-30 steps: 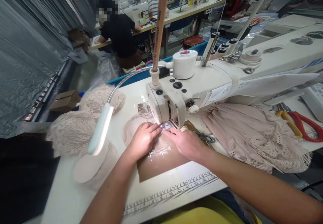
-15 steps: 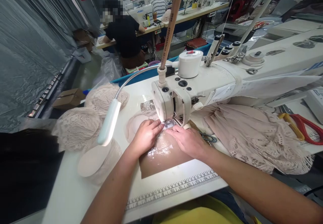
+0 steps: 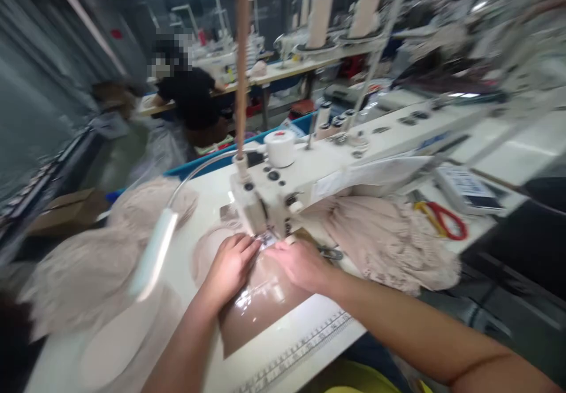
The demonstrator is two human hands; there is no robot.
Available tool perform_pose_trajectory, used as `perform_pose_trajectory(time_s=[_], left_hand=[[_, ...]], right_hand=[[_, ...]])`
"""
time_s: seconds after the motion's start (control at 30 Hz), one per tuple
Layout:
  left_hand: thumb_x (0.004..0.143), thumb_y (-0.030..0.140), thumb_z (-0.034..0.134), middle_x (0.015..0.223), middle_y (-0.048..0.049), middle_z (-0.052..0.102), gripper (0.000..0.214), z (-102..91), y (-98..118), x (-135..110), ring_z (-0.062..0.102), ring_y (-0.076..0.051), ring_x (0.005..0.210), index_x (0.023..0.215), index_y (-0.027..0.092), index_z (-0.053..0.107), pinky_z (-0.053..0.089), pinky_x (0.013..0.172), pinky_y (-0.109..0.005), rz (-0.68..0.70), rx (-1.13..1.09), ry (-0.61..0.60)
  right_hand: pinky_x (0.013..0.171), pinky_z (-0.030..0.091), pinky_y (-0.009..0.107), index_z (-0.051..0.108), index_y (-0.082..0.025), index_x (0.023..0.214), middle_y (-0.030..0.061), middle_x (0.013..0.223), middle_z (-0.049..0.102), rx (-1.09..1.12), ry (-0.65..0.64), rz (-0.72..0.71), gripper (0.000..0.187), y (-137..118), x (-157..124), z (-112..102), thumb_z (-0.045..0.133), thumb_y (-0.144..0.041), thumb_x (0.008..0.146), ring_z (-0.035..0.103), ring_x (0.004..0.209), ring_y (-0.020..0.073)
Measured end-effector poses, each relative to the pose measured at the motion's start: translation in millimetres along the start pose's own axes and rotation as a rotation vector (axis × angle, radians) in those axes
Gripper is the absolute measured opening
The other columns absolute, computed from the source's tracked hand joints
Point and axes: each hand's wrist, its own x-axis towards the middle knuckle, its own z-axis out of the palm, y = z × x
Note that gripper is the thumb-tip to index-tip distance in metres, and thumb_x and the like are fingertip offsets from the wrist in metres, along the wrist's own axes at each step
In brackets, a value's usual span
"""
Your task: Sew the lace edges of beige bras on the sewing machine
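Observation:
At the needle end of a white sewing machine (image 3: pixel 250 204), both my hands are down on the work, closely side by side. My left hand (image 3: pixel 232 266) lies over the right edge of a pale beige bra cup (image 3: pixel 207 251), fingers together and fingertips by the presser foot (image 3: pixel 267 238). From the other side, my right hand (image 3: pixel 303 266) has its fingertips pressed together beside the foot; what they pinch, if anything, is hidden. Below them a shiny brown sheet (image 3: pixel 260 313) covers the machine bed. Blur smears the stitching spot.
A work lamp (image 3: pixel 154 257) shines beside more beige cups (image 3: pixel 88 272) on the left. To the right lie gathered beige lace fabric (image 3: pixel 375 233), small thread snips (image 3: pixel 329 253) and red-handled scissors (image 3: pixel 448 222). A printed ruler (image 3: pixel 305 346) runs along the front. Behind, a person (image 3: pixel 190 98) sits working.
My view has tilted up and swung to the right, so the machine and table appear further left and lower. Both hands keep their places by the needle.

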Motion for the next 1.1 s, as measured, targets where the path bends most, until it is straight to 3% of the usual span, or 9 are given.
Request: perform_pose_trajectory(time_s=[0.3, 0.7, 0.8, 0.97, 1.1], left_hand=[[0.084, 0.012, 0.040, 0.109, -0.0091, 0.067, 0.042, 24.8, -26, -6, 0.059, -0.028, 0.097, 0.119, 0.023, 0.060, 0.050, 0.083, -0.043, 0.090, 0.131, 0.119], [0.088, 0.022, 0.042, 0.110, -0.0102, 0.066, 0.034, 24.3, -30, -6, 0.057, -0.030, 0.103, 0.117, 0.019, 0.060, 0.048, 0.085, -0.045, 0.052, 0.259, 0.131], [0.090, 0.028, 0.042, 0.111, -0.0119, 0.065, 0.032, 13.8, -21, -5, 0.057, -0.029, 0.103, 0.112, 0.017, 0.062, 0.049, 0.084, -0.041, -0.023, 0.253, 0.097], [0.090, 0.035, 0.043, 0.120, -0.0103, 0.060, 0.035, -12.2, 6, -6, 0.056, -0.028, 0.101, 0.116, 0.017, 0.059, 0.049, 0.081, -0.040, -0.217, 0.218, -0.069], [0.093, 0.035, 0.040, 0.111, -0.0081, 0.062, 0.032, -25.7, 27, -8, 0.059, -0.023, 0.093, 0.108, 0.018, 0.063, 0.050, 0.074, -0.034, -0.324, 0.122, -0.198]], right_hand=[[0.068, 0.041, 0.028, 0.064, -0.024, 0.109, 0.0032, 0.089, 0.064, -0.089, -0.008, -0.010, 0.035, 5, -1, -2, 0.053, -0.016, 0.077, 0.055, 0.080, 0.0191], [0.064, 0.039, 0.028, 0.064, -0.026, 0.110, 0.0019, 0.084, 0.064, -0.107, -0.011, -0.009, 0.037, 8, 0, 2, 0.054, -0.018, 0.075, 0.055, 0.076, 0.0190], [0.067, 0.039, 0.027, 0.064, -0.025, 0.110, 0.0015, 0.084, 0.064, -0.050, 0.010, -0.030, 0.035, 8, -2, 3, 0.052, -0.016, 0.078, 0.055, 0.078, 0.0182], [0.073, 0.038, 0.028, 0.064, -0.020, 0.108, 0.0039, 0.087, 0.064, 0.055, 0.057, -0.013, 0.030, 12, -3, 8, 0.046, -0.012, 0.085, 0.055, 0.079, 0.0175], [0.068, 0.036, 0.028, 0.065, -0.019, 0.103, 0.0042, 0.082, 0.063, 0.064, 0.056, -0.010, 0.030, 15, -2, 10, 0.043, -0.009, 0.085, 0.053, 0.074, 0.0171]])
